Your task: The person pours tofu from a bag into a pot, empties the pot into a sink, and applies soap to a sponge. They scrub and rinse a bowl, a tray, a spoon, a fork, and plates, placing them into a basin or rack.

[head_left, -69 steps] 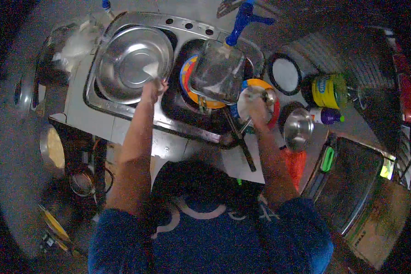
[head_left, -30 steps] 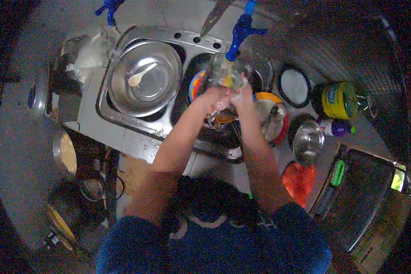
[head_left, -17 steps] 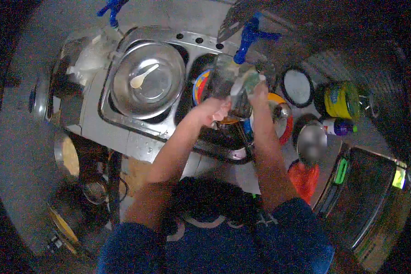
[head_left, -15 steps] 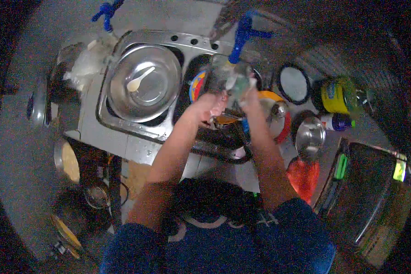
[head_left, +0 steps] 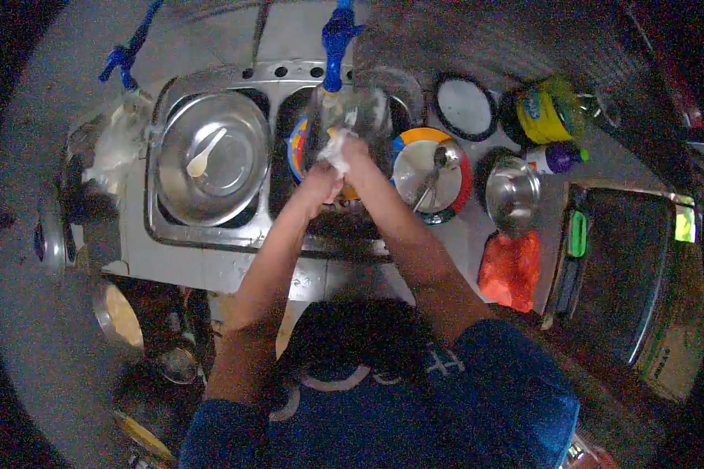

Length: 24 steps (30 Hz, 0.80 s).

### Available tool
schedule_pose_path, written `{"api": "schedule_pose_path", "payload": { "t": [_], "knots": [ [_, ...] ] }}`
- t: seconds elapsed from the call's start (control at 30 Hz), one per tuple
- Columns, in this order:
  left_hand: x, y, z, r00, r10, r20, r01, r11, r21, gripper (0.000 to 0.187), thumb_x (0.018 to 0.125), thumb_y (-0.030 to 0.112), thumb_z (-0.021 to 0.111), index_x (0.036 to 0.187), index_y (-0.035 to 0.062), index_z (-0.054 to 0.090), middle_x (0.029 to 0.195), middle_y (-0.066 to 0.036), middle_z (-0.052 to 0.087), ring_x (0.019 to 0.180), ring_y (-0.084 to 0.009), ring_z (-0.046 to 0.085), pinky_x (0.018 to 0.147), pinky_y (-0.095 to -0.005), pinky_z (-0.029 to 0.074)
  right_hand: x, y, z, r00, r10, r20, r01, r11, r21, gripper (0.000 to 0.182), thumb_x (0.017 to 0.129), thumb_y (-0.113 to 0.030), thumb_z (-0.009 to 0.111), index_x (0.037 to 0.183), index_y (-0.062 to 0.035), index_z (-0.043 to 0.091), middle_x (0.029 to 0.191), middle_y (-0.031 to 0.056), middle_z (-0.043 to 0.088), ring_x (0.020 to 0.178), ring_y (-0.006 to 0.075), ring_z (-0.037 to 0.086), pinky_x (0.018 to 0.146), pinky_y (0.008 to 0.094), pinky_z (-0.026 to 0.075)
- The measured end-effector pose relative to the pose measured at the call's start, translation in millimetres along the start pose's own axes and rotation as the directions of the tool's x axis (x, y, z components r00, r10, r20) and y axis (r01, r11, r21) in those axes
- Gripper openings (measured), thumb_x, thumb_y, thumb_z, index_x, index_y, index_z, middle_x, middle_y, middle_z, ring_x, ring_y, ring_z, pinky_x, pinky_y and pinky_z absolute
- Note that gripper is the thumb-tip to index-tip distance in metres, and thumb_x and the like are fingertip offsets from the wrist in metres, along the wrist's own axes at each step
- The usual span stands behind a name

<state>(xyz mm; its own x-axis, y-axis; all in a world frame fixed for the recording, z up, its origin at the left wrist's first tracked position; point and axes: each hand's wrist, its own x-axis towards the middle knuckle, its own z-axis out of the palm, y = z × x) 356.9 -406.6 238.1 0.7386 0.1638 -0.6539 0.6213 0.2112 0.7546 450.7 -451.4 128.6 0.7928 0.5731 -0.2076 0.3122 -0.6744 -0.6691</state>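
Over the right sink basin, my left hand [head_left: 319, 189] is closed, its fingers curled at the lower end of a white crumpled thing [head_left: 337, 151]. My right hand [head_left: 357, 153] grips the same thing from the right; its kind is too blurred to name. Just beyond them, under the blue tap [head_left: 335, 47], is a clear or shiny vessel [head_left: 371, 109], partly hidden. A colourful-rimmed plate [head_left: 296, 148] shows at the basin's left side, mostly covered by the vessel and hands.
A large steel bowl [head_left: 238, 184] holding a pale spoon [head_left: 199, 164] fills the left basin. Right of the sink lie a colourful-rimmed plate [head_left: 411, 166] with metal utensils, a small steel bowl [head_left: 513, 195], a purple bottle [head_left: 557, 158], a yellow-labelled container [head_left: 541, 115] and a red bag [head_left: 510, 270].
The view has shifted, moving the sink left in the picture. My hands, earlier apart around the blurred vessel and something greenish, are now close together on the white crumpled thing.
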Motion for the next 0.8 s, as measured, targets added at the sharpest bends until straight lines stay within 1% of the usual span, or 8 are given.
{"api": "schedule_pose_path", "payload": {
  "t": [0.1,0.2,0.27,0.33,0.43,0.5,0.57,0.8],
  "knots": [
    [-9,-12,3,0.999,-0.022,-0.035,0.011,0.959,-0.282,0.011,0.082,0.018,0.04,0.08,0.0081,0.046,0.053,0.003,0.041,0.038,-0.0059,0.033,0.033,-0.0209,0.02,1,-4,4,0.802,0.439,0.405,-0.521,0.18,0.835,0.032,0.078,-0.033,0.044,0.083,-0.0033,0.056,0.07,0.0082,0.055,0.057,0.0221,0.053,0.048,0.037,0.043],
    [-19,-9,-3,0.986,-0.055,-0.161,-0.008,0.931,-0.365,0.015,0.083,0.019,0.037,0.078,0.0093,0.047,0.054,0.002,0.042,0.038,-0.0068,0.035,0.032,-0.02,0.024,6,26,-8,0.923,0.258,0.285,-0.374,0.771,0.515,0.026,0.075,-0.029,0.046,0.086,-0.0062,0.054,0.083,0.0119,0.055,0.066,0.0259,0.053,0.062,0.0382,0.042],
    [-21,-34,-47,0.956,-0.067,-0.284,-0.053,0.917,-0.396,0.016,0.083,0.02,0.036,0.077,0.0092,0.047,0.054,0.002,0.042,0.039,-0.0076,0.036,0.032,-0.0197,0.026,4,102,-1,0.936,-0.345,-0.069,0.261,0.813,-0.52,0.023,0.075,-0.024,0.046,0.083,-0.0038,0.054,0.066,0.0115,0.052,0.064,0.0288,0.051,0.063,0.0397,0.04],
    [-14,-59,-91,0.948,-0.012,-0.318,-0.145,0.875,-0.463,0.018,0.082,0.019,0.035,0.075,0.0081,0.047,0.055,0.0,0.043,0.041,-0.0091,0.038,0.033,-0.0202,0.028,-71,69,-91,0.933,0.187,-0.307,-0.145,0.978,0.152,0.031,0.074,-0.025,0.051,0.088,0.0019,0.052,0.085,0.0171,0.052,0.08,0.0299,0.049,0.069,0.0381,0.039],
    [22,-138,-169,0.816,-0.085,-0.571,0.211,0.965,0.157,0.017,0.079,0.022,0.04,0.074,0.0097,0.051,0.062,-0.004,0.049,0.052,-0.0146,0.046,0.044,-0.0283,0.036,-95,196,-87,0.952,-0.11,-0.284,0.007,0.94,-0.341,0.032,0.077,-0.025,0.047,0.099,-0.0025,0.049,0.099,0.0174,0.05,0.092,0.0269,0.048,0.074,0.0363,0.04],
    [47,-180,-196,0.843,0.499,-0.2,0.052,0.294,0.954,0.017,0.077,0.019,0.04,0.08,0.0097,0.054,0.068,-0.007,0.053,0.056,-0.0196,0.051,0.051,-0.0315,0.041,-112,215,-92,0.977,-0.066,-0.205,-0.046,0.865,-0.499,0.032,0.077,-0.026,0.047,0.099,-0.0028,0.05,0.097,0.0166,0.051,0.09,0.0267,0.048,0.073,0.0363,0.04],
    [65,-199,-208,0.75,0.658,0.07,0.023,-0.131,0.991,0.02,0.075,0.017,0.041,0.085,0.0096,0.057,0.075,-0.01,0.058,0.061,-0.0246,0.056,0.058,-0.0347,0.045,-116,221,-85,0.983,0.02,-0.183,-0.121,0.821,-0.557,0.032,0.076,-0.027,0.048,0.098,-0.003,0.05,0.096,0.0159,0.052,0.088,0.0265,0.049,0.072,0.0362,0.041],
    [39,-151,-194,0.901,0.354,-0.252,0.141,0.31,0.94,0.025,0.079,0.024,0.042,0.091,0.0071,0.055,0.072,-0.011,0.056,0.064,-0.0212,0.054,0.058,-0.0335,0.044,-112,215,-87,0.972,0.217,-0.086,-0.232,0.866,-0.443,0.034,0.074,-0.029,0.051,0.096,-0.0037,0.052,0.089,0.0133,0.053,0.08,0.0257,0.051,0.068,0.0362,0.042]
  ]
}}
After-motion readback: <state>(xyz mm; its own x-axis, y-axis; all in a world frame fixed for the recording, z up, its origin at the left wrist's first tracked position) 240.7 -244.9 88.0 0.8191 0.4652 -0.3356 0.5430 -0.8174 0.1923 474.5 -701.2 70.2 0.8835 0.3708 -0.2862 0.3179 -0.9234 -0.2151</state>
